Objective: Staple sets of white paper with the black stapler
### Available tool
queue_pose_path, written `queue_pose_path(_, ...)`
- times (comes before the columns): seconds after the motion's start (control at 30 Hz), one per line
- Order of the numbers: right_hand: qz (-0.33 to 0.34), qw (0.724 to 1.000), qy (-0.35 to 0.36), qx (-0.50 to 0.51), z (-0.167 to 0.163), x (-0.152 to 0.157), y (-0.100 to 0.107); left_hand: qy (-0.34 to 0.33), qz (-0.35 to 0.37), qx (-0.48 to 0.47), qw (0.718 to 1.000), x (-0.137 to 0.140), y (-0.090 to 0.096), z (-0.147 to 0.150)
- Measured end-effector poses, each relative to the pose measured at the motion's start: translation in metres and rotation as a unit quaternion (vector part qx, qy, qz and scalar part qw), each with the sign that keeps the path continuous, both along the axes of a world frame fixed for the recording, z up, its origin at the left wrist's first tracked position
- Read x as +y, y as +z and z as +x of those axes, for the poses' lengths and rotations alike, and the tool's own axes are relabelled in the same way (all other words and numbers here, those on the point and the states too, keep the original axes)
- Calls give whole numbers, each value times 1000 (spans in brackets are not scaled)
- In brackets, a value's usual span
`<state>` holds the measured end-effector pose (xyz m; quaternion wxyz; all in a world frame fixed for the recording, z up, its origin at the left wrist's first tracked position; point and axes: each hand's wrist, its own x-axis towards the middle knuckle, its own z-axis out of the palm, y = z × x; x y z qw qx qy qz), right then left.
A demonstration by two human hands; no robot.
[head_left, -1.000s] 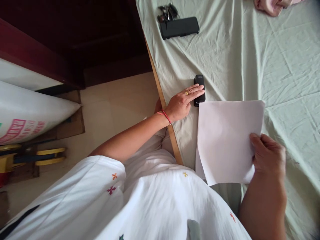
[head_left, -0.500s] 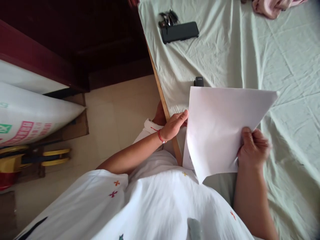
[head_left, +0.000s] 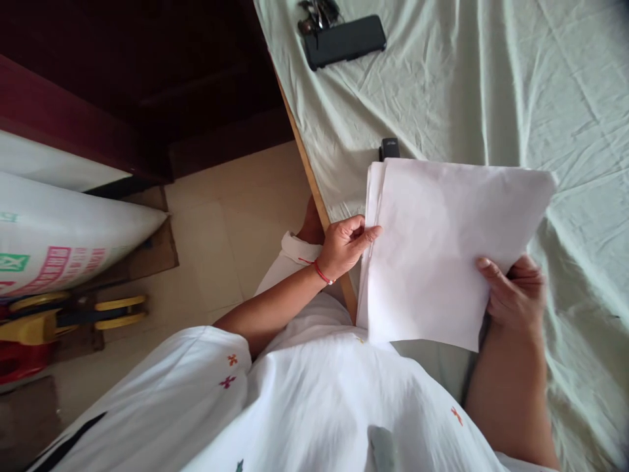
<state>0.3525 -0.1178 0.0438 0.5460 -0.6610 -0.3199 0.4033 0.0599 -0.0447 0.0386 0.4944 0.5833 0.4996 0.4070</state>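
A small stack of white paper sheets [head_left: 442, 242] is held up off the pale green sheet [head_left: 466, 85], between both my hands. My left hand [head_left: 346, 246] pinches the stack's left edge, a red thread on its wrist. My right hand [head_left: 514, 292] grips the lower right corner, thumb on top and fingers behind. A black stapler [head_left: 389, 148] lies on the sheet just beyond the paper's upper left corner, mostly hidden by it.
A black phone [head_left: 344, 41] with a bunch of keys [head_left: 317, 13] lies at the far left of the sheet. The wooden edge [head_left: 304, 170] runs along the sheet's left side. On the floor left are a printed white sack [head_left: 63, 236] and a yellow tool [head_left: 73, 314].
My left hand left the stapler and took the paper's left edge. The paper rose off the sheet and now covers most of the stapler; several sheet edges show fanned at the left.
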Motion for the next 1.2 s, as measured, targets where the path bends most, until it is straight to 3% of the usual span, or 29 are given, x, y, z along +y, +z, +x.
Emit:
queue_pose_path(0.2,1,999,-13,-29,-3,-1,1,-25,43,-48,998,2,-2,-3)
queue_pose_path(0.47,16,996,-48,-76,-6,6,6,35,68,-32,997,4,-12,1)
queue_pose_path(0.67,-5,994,-24,-109,-1,5,6,49,106,-8,993,6,-11,1)
queue_pose_path(0.97,-7,992,-30,-119,-3,3,14,73,89,-60,991,5,-23,0)
queue_pose_path(1.2,-9,992,-35,-118,-8,3,19,72,82,-19,994,4,-22,1)
